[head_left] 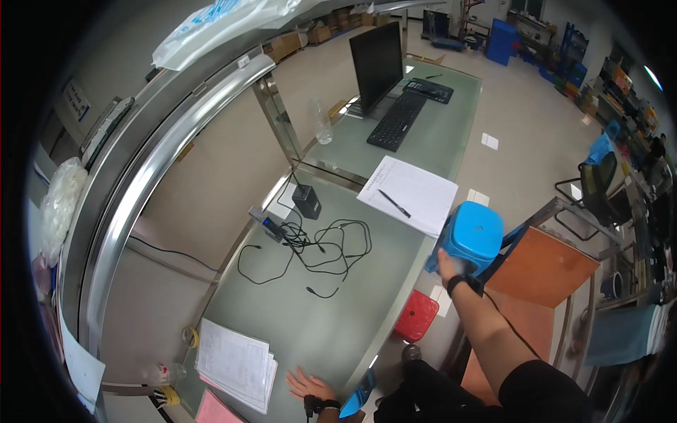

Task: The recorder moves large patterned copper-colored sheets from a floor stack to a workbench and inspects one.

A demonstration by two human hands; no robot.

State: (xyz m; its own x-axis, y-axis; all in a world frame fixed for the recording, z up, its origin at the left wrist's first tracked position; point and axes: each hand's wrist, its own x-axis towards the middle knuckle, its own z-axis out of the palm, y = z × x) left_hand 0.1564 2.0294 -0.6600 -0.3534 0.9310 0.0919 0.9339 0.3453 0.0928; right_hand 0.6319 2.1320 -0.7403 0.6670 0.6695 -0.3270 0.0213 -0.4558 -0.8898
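My left hand lies flat on the pale green tabletop, fingers spread, beside a stack of printed sheets. A dark band with a small black device circles that wrist. My right arm reaches forward past the table's right edge. At its end, my right hand is closed on the near side of a blue plastic stool; most of its fingers are hidden or blurred. Below the stool, a red stool stands on the floor. White sheets with a black pen lie close to the blue stool.
Tangled black cables and a black adapter occupy the table's middle. Farther back are a monitor, a keyboard and a clear bottle. A metal frame rises on the left; an orange-brown board stands at right.
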